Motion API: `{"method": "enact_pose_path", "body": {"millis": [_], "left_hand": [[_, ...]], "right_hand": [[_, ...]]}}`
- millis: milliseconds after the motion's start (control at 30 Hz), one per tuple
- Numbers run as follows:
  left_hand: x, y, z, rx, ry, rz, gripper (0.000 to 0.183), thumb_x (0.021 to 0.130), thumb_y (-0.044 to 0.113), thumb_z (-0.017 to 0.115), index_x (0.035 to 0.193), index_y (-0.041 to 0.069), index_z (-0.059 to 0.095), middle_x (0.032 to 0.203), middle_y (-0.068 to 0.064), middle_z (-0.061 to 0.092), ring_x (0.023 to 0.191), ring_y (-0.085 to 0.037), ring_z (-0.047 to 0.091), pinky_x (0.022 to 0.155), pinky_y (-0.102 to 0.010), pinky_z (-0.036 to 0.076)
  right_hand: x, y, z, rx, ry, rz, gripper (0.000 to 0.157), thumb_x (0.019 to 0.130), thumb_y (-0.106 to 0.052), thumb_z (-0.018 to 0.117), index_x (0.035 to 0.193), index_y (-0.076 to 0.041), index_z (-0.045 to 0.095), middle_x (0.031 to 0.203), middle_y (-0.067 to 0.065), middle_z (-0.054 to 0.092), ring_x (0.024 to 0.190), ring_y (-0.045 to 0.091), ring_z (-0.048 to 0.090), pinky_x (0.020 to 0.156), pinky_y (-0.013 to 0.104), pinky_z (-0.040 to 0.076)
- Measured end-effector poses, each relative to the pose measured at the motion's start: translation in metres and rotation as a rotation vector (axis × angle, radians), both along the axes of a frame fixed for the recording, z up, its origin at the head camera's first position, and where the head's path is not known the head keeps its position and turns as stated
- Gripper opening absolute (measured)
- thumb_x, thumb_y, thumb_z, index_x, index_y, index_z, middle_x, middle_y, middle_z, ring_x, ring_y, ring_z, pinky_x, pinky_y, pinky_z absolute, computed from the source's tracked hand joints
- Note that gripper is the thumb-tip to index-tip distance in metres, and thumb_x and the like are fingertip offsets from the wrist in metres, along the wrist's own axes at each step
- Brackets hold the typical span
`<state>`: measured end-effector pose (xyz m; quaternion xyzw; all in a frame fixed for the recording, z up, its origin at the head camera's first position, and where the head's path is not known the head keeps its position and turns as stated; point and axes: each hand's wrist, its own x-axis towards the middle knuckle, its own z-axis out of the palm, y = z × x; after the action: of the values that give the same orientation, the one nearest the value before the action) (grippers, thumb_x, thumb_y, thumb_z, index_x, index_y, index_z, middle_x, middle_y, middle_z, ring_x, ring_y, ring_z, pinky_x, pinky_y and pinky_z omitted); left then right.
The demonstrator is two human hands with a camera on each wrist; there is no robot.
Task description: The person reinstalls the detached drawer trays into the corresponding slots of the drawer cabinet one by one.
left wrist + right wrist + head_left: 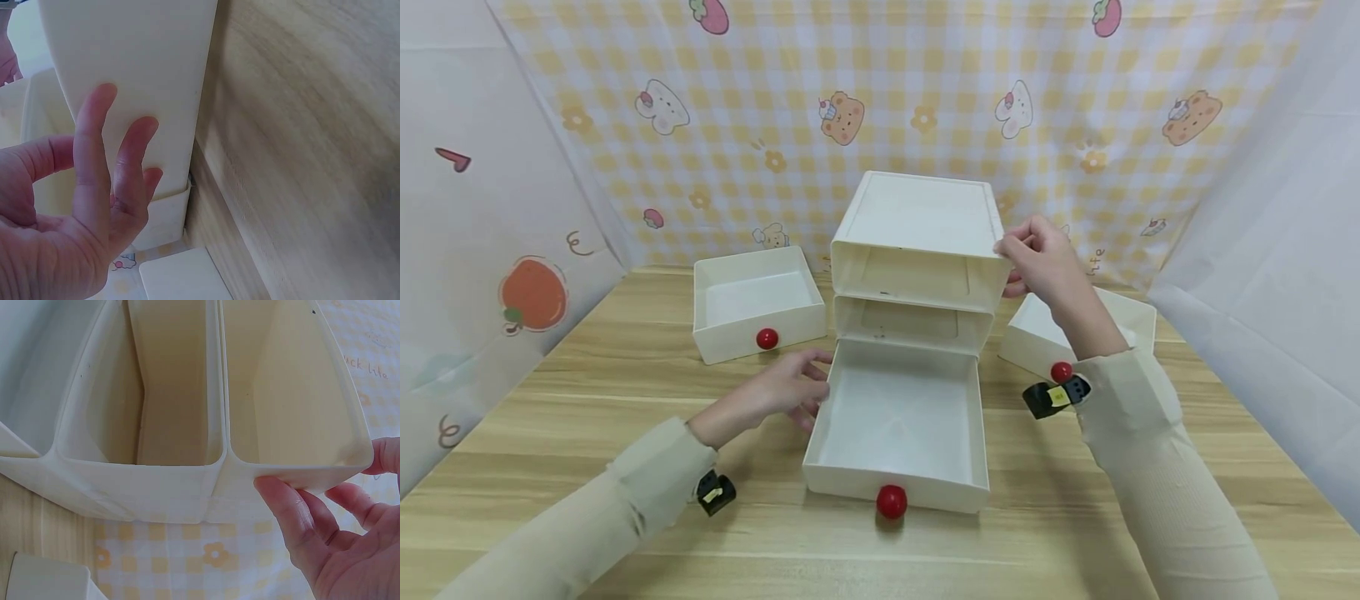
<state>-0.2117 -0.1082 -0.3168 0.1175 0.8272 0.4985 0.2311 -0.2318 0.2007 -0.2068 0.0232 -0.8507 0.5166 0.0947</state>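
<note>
3-tier plastic cabinet (921, 212) looked light, stiff, prob. slick. L hand (786, 387) lay on drawer (898, 408) side, fingers apart; R hand (1041, 258) pinched cabinet's top corner. Best hold: red knob (891, 502).

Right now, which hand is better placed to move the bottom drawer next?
Probably the left hand: its fingers touch the side of the bottom drawer, while the right hand holds the right corner of the top compartment, higher up.

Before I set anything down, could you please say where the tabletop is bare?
The wooden tabletop is bare between left sleeve and left curtain, right sleeve and right curtain, and before the extended drawer. It's crowded beside the drawer cabinet: left hand and left loose drawer one side, right hand and right loose drawer opposite.
</note>
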Motion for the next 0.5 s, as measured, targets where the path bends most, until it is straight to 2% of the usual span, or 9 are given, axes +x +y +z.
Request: {"method": "enact_pose_path", "body": {"millis": [500], "left_hand": [[-0.0087, 0.0029, -0.0015, 0.028, -0.017, 0.068, 0.053, 0.088, 0.000, 0.051, 0.137, -0.003, 0.034, 0.120, -0.027, 0.049, 0.076, -0.024, 0.067, 0.059, -0.033, 0.059]], "right_hand": [[0.0008, -0.0003, -0.0001, 0.008, 0.008, 0.006, 0.013, 0.093, -0.020, 0.049, 0.096, -0.007, 0.044, 0.086, 0.006, 0.047, 0.061, 0.014, 0.058, 0.055, 0.021, 0.056]]}}
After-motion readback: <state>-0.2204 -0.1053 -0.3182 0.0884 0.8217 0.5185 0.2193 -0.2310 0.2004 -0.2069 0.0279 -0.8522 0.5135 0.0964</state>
